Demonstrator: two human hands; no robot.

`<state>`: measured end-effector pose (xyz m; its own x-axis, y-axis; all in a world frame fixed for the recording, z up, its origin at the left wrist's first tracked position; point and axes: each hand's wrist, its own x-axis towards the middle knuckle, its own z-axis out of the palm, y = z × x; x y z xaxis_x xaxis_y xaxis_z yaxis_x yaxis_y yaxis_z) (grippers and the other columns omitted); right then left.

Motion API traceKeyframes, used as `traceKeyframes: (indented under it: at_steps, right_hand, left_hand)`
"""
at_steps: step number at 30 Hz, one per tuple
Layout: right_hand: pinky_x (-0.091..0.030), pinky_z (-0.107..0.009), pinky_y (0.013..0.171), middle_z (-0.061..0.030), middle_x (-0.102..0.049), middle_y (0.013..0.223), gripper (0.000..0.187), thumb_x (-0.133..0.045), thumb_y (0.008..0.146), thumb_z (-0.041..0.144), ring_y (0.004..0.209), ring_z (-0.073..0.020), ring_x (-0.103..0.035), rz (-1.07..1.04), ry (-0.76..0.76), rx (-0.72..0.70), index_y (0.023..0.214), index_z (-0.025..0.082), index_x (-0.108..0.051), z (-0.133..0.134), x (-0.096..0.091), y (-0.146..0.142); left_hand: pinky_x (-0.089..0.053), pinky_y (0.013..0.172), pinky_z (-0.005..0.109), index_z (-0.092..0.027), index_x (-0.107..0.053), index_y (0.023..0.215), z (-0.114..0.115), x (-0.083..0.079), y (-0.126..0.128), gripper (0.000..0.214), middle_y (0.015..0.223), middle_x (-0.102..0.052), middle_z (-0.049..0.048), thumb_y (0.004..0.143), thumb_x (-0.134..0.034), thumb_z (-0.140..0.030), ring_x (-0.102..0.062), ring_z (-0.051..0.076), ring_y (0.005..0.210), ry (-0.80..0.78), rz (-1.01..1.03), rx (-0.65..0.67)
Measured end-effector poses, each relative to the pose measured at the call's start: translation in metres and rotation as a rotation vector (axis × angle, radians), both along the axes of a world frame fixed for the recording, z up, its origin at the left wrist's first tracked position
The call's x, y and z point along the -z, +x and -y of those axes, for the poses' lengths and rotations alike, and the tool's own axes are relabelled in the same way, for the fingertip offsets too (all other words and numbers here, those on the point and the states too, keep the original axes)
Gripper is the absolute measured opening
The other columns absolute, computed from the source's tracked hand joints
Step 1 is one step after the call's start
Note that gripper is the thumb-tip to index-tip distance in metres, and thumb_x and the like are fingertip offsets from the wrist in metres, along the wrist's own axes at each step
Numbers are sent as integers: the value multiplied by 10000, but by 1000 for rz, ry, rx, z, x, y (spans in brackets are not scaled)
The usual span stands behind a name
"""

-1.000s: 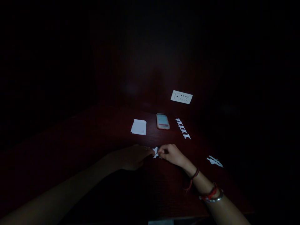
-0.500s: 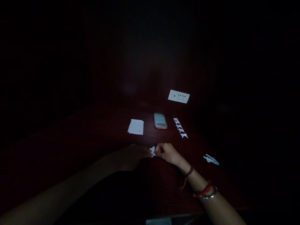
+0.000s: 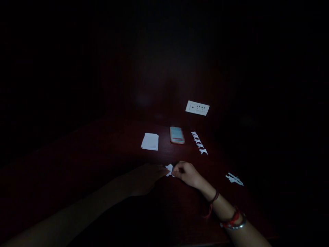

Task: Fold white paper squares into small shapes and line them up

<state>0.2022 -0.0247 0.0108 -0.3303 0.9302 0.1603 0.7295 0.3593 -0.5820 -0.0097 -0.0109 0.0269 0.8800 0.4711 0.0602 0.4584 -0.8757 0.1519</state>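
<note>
The scene is very dark. A small folded white paper piece (image 3: pixel 169 169) lies on the dark red table (image 3: pixel 102 151) between my two hands. My right hand (image 3: pixel 187 174) is closed, pinching the paper's right edge; red threads and a metal bangle ring that wrist. My left hand (image 3: pixel 145 176) rests on the table in shadow, its fingertips touching the paper's left side. A small stack of white paper squares (image 3: pixel 150 141) lies farther back.
A row of folded white paper shapes (image 3: pixel 199 142) sits behind my right hand, and a few crossed white strips (image 3: pixel 234 178) lie at the right. A phone-like object (image 3: pixel 177 134) lies beside the paper stack. A white socket plate (image 3: pixel 197 107) is on the wall behind.
Both hands stay on the small paper, working it slightly; my right hand's fingers have shifted on its edge. The view has drifted a little.
</note>
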Motion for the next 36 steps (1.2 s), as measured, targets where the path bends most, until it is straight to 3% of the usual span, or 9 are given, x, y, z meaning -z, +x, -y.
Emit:
traceKeyframes:
  at_steps: [6, 11, 18, 21, 27, 36]
  right_hand:
    - [-349, -180, 572, 9, -482, 660, 140, -538, 696, 225, 622, -82, -459, 34, 27, -8, 583, 143, -555, 4, -1, -4]
    - [-325, -176, 533, 14, -478, 629, 183, -512, 713, 211, 580, -75, -441, 30, 82, 14, 544, 142, -527, 9, -4, -8]
    - [-356, -176, 576, 17, -495, 677, 22, -568, 665, 171, 632, -83, -461, 17, 25, -99, 651, 162, -583, 9, -2, -7]
    - [-364, -179, 585, 10, -503, 718, 62, -599, 633, 149, 651, -87, -472, 25, 52, -88, 690, 172, -599, 13, -5, -9]
    - [-369, -185, 604, -14, -536, 748, 140, -501, 686, 64, 673, -97, -499, 114, 160, -84, 721, 164, -592, 19, -11, -10]
    - [-376, -193, 629, -29, -580, 759, 107, -459, 765, 179, 692, -114, -532, 146, 143, -92, 761, 163, -565, 19, -9, -9]
  left_hand:
    - [-259, 944, 377, -194, -306, 1242, -2, 6, 0, 589, 1300, -309, 44, 679, -404, -54, -262, 210, 1184, -13, -6, 58]
    - [-251, 953, 365, -209, -300, 1243, 1, -1, -1, 624, 1299, -314, 28, 652, -413, -43, -249, 196, 1191, -68, -24, 52]
    - [-282, 932, 379, -219, -277, 1252, 1, -12, -4, 630, 1303, -305, 36, 659, -428, -67, -239, 217, 1195, -179, -56, 16]
    - [-276, 937, 376, -211, -279, 1251, 2, -16, -4, 624, 1305, -300, 38, 662, -425, -67, -229, 218, 1199, -194, -90, 1]
    - [-262, 938, 383, -224, -338, 1223, 5, -10, -4, 604, 1297, -307, 45, 649, -431, -62, -266, 226, 1175, -94, -57, 1]
    - [-260, 915, 368, -201, -367, 1196, 8, -9, 0, 570, 1263, -337, 50, 644, -431, -75, -300, 230, 1128, -13, 6, 46]
